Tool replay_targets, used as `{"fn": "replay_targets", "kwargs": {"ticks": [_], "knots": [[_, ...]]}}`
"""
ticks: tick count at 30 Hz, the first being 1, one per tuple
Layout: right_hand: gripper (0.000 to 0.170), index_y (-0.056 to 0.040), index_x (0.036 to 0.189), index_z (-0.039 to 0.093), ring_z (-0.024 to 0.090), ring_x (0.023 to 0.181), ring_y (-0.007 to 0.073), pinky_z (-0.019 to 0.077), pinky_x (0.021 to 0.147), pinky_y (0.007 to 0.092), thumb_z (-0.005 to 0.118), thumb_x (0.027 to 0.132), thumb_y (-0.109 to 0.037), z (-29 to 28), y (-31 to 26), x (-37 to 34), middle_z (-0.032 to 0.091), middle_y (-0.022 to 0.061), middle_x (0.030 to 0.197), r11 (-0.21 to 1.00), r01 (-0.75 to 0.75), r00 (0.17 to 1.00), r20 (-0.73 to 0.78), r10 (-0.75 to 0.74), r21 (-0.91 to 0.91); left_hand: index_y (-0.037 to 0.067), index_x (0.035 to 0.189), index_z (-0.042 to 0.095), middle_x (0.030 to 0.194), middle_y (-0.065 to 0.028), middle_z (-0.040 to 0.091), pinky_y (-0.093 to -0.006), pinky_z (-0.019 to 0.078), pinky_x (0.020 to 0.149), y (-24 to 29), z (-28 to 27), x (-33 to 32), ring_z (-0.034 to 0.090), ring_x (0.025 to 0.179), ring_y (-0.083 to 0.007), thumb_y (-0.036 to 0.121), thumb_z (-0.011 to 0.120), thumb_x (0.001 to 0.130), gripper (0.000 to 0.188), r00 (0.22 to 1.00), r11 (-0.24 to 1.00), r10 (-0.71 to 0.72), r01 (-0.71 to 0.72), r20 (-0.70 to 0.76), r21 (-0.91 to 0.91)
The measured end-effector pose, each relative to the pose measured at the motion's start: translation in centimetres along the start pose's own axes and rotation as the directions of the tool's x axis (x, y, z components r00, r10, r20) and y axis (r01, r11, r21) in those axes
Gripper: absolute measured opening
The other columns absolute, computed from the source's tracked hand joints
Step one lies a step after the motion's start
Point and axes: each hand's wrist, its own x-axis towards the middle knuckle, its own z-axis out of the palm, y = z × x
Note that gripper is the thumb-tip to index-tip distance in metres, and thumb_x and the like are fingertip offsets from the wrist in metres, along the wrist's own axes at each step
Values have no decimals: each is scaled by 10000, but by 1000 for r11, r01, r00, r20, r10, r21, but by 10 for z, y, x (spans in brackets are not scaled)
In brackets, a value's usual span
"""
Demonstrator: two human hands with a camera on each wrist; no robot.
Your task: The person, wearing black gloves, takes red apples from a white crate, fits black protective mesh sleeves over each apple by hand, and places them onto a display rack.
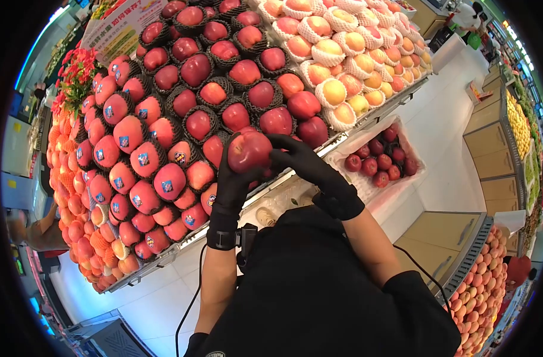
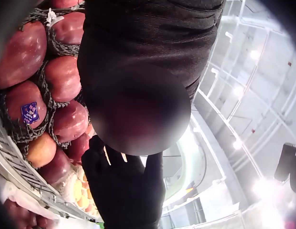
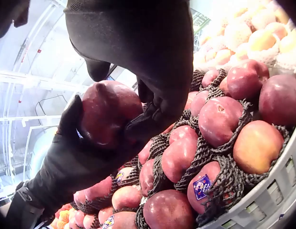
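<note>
Black shirt [image 1: 319, 279] below | red apple [image 1: 249, 152] cupped by gloved left hand [image 1: 231, 187], fingers curled; side gripped by right hand [image 1: 307, 162], fingers half-bent | light, even pressure advised against bruising

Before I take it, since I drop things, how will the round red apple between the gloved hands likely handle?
The glossy, round red apple looks taut, so probably stiff. Its smooth, bare skin may slip. Set down without a black mesh sleeve, it could well roll.
</note>
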Motion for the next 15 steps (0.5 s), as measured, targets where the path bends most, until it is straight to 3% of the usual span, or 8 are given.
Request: {"fn": "replay_targets", "kwargs": {"ticks": [2,5,7,10,12,14,15], "knots": [[586,-36,1391,406,626,920,144,513,789,294,627,911,-289,-9,5,0,610,106,1120,999,20,1000,2,-20,36,42,1377,347,1249,-142,511,-359,502,919,-4,5,2,561,1106,-230,118,818,659,862,999,988,37,-37,-1,151],[597,-49,1402,401,630,905,144,522,777,295,627,909,-300,-25,-6,-6,598,105,1141,999,17,999,34,-19,50,56,1345,376,1268,-121,483,-373,456,975,-14,15,11,515,1158,-237,151,883,577,925,974,859,226,-208,18,468],[604,-57,1410,394,632,901,142,527,773,300,624,910,-308,-37,-4,-8,589,110,1160,994,79,995,54,-84,78,62,1328,384,1289,-116,462,-383,426,1004,4,37,12,486,1188,-241,175,900,555,936,981,857,193,-168,-2,488],[594,-68,1429,367,639,894,151,505,816,299,598,924,-278,-57,1,-12,564,82,1232,997,5,999,54,-9,72,67,1326,378,1291,-111,450,-386,410,1011,1,55,19,477,1187,-246,179,901,556,938,973,794,229,-197,17,575],[509,-50,1355,459,638,877,127,503,796,285,599,923,-281,-76,2,-14,588,89,1185,999,7,998,66,-10,45,69,1330,373,1287,-109,449,-388,407,1011,-1,65,19,477,1184,-247,173,898,557,940,975,788,221,-185,11,587],[447,-33,1288,528,639,854,119,502,786,277,597,924,-282,-96,9,-17,612,91,1138,999,31,994,101,-34,37,75,1353,355,1265,-103,459,-373,435,978,-13,65,18,496,1154,-236,76,851,587,912,984,869,180,-155,-8,470],[310,-6,1045,645,620,749,109,498,731,268,588,926,-287,-104,5,-27,654,65,932,999,30,999,36,-31,30,75,1360,349,1259,-101,463,-369,444,967,-19,63,17,508,1139,-234,46,832,596,905,992,911,117,-94,-35,401]]}}
